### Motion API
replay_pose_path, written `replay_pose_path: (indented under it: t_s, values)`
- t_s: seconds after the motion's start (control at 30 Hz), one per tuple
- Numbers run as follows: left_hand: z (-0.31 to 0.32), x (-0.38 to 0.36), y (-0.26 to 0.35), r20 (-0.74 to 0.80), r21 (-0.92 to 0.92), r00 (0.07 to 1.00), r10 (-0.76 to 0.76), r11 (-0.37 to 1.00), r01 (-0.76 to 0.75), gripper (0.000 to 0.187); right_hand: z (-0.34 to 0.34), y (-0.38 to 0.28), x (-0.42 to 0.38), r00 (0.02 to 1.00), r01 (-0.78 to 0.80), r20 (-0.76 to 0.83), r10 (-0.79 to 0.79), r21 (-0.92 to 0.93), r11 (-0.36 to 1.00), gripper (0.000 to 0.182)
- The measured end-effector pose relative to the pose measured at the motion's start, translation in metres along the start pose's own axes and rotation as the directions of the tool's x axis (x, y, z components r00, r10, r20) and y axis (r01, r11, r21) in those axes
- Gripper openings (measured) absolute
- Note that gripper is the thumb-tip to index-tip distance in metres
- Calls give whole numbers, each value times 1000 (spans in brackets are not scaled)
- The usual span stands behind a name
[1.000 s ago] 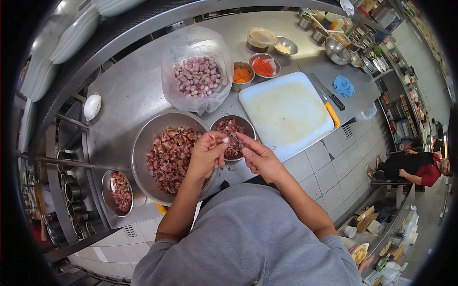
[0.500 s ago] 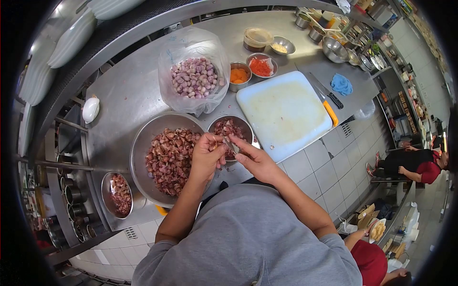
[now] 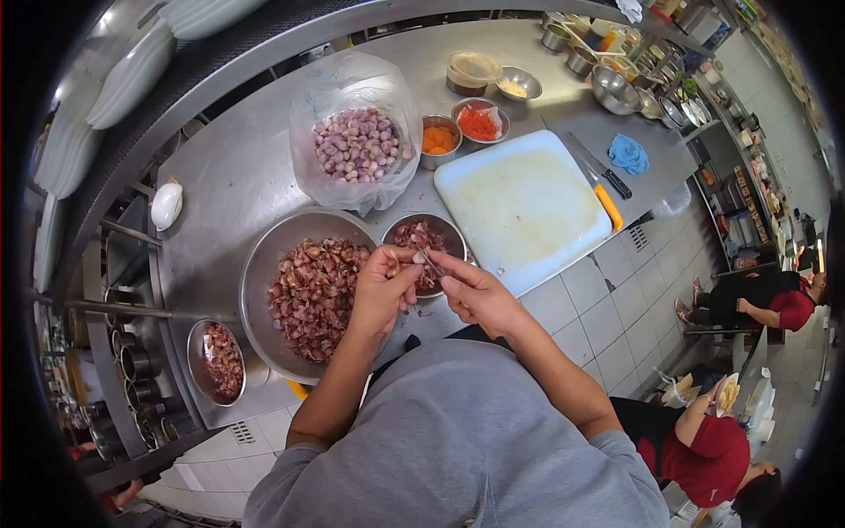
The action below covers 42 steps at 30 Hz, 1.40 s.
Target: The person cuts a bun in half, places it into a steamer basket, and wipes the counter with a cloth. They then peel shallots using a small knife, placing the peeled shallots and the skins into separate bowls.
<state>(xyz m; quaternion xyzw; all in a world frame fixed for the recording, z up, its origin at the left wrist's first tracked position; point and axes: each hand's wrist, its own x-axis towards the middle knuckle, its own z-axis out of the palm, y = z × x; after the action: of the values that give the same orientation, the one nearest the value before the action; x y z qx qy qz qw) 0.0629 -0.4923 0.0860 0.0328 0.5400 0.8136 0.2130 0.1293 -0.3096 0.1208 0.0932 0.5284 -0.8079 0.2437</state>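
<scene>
My left hand point(image 3: 385, 289) is closed in a pinch on a shallot point(image 3: 417, 259), mostly hidden by the fingers. Gripped in my right hand point(image 3: 480, 295) is a small knife point(image 3: 429, 262), its thin blade against the shallot. Both hands meet over the near edge of a small metal bowl point(image 3: 458, 236) of reddish shallot skins point(image 3: 418, 234). To the left, a wide metal bowl point(image 3: 257, 304) holds many unpeeled shallots point(image 3: 317, 295). Behind it, a clear plastic bag point(image 3: 308, 180) contains peeled shallots point(image 3: 361, 148).
A white cutting board point(image 3: 519, 207) lies at right, beside an orange-handled knife point(image 3: 607, 207), a black-handled knife point(image 3: 616, 183) and a blue cloth point(image 3: 628, 154). Another metal bowl point(image 3: 198, 356) stands far left. Co-workers in red point(image 3: 704, 458) are at lower right, past the counter.
My right hand has turned, bringing its fingers closer to my left fingertips at the shallot. At lower right, a co-worker with a plate has moved further into view.
</scene>
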Motion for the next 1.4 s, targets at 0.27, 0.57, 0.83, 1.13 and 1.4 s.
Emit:
replay_pose_path:
  t_s: [0.27, 0.57, 0.83, 1.13, 1.4]
  values:
    - [0, 0, -5, 11, 37, 999, -44, 998, 43, 25, -1, 7, 5, 999, 15, 49, -18, 67, 998, 49]
    - [0, 2, -3, -9, 40, 1000, -26, 999, 26, 28, -2, 6, 6, 999, 41, 4, -42, 99, 994, 48]
    - [-25, 35, 54, -135, 444, 983, 124, 894, -52, 30, -4, 11, 14, 998, -14, -58, 18, 70, 997, 48]
    - [-82, 135, 91, 168, 897, 690, 704, 182, -404, 29, -23, 25, 29, 994, -14, -112, 10, -29, 999, 58]
    - [-13, 26, 55, 522, 804, 844, -122, 401, -439, 27, -17, 23, 32, 918, 34, -178, -354, -854, 519, 83]
